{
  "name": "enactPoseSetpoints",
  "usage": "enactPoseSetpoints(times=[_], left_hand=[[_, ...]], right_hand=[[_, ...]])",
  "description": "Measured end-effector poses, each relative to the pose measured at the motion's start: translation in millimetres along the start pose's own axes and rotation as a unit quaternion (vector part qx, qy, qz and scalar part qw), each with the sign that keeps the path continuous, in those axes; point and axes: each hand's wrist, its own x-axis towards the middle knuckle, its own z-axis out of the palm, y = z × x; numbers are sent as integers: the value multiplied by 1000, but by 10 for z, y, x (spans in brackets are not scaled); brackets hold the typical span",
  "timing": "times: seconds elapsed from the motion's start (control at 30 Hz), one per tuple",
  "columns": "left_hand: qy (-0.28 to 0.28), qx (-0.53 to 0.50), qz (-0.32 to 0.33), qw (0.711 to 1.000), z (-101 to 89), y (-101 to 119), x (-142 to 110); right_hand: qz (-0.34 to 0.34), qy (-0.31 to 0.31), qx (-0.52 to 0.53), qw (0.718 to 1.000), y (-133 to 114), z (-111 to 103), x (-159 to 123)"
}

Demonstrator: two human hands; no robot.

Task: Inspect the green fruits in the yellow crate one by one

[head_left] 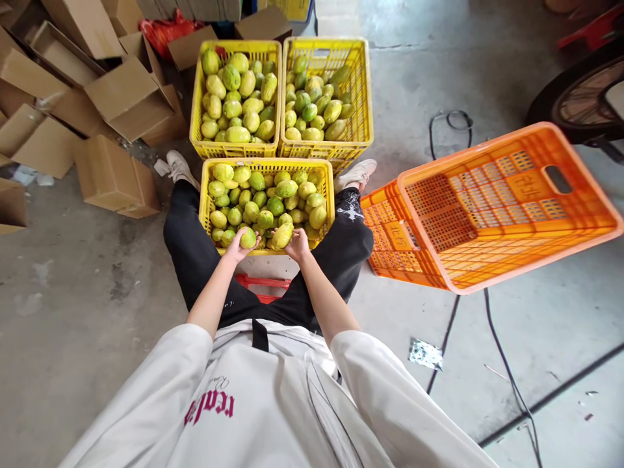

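My left hand point(238, 247) is closed around a green-yellow papaya point(248, 238) over the near edge of the front yellow crate point(267, 253). Opposite it, my right hand point(298, 246) grips a yellower, longer papaya point(283, 236), with the fingers partly hidden behind the fruit. Many more green and yellow papayas point(251, 210) fill the front crate, which stands between my legs. Just beyond are two more yellow crates, a left one point(279, 97) and a right one point(363, 65), both holding papayas.
An orange crate point(429, 266) stands tilted-looking at my right, with no fruit visible inside. Open cardboard boxes point(114, 175) are piled at the left. Black cables point(502, 351) and a foil-like packet point(426, 353) lie on the floor. A wheel point(550, 107) shows at the far right.
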Motion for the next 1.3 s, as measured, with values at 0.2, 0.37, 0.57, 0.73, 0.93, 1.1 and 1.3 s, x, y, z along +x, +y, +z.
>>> enactPoseSetpoints(times=[0.2, 0.37, 0.57, 0.73, 0.93, 1.1, 1.3], left_hand=[[0, -9, -13, 1000, 14, 33, -36], [-3, -3, -21, 1000, 2, 25, -25], [6, 20, 18, 1000, -42, 23, 7], [-5, 45, 8, 999, -43, 15, -1], [-13, 45, 21, 999, -42, 0, 1], [-26, 78, 33, 996, -55, -13, 7], [-32, 58, 8, 998, -67, -16, 23]], right_hand=[[34, -21, -33, 999, 8, 26, -55], [71, -29, -62, 995, 32, 8, -62], [37, -32, -54, 997, 30, -6, -25], [14, -25, -56, 998, 14, 4, -25], [3, -27, -57, 998, 12, 11, -24], [-28, 2, -48, 998, 17, 0, 5], [-58, 40, 18, 997, -7, 13, -14]])
